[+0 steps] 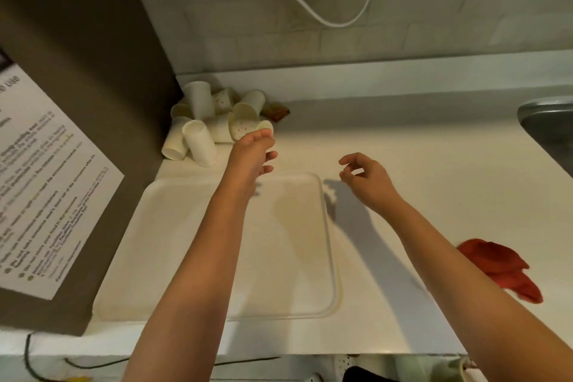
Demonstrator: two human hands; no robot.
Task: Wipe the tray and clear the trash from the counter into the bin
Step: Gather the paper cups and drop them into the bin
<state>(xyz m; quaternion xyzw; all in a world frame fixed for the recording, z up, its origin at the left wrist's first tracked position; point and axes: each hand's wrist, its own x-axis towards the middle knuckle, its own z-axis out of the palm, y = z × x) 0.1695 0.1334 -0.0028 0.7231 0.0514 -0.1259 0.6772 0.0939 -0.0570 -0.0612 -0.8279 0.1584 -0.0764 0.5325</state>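
Paper cups (214,124) partly hidden behind left hand (252,155), grip released; right hand (367,175) likewise.

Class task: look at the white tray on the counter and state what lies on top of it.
Nothing rests on the tray: only a faint stain and shadows. The left forearm crosses above it, hiding a strip of its surface. The paper cups and red cloth lie on the counter beside it.

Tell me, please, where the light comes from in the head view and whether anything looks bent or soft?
Head view: shadows of the right hand and its arm fall leftward toward the tray, so light comes from the right; wide-angle bending curves the counter edge and wall tiles; the paper cups look slightly soft.
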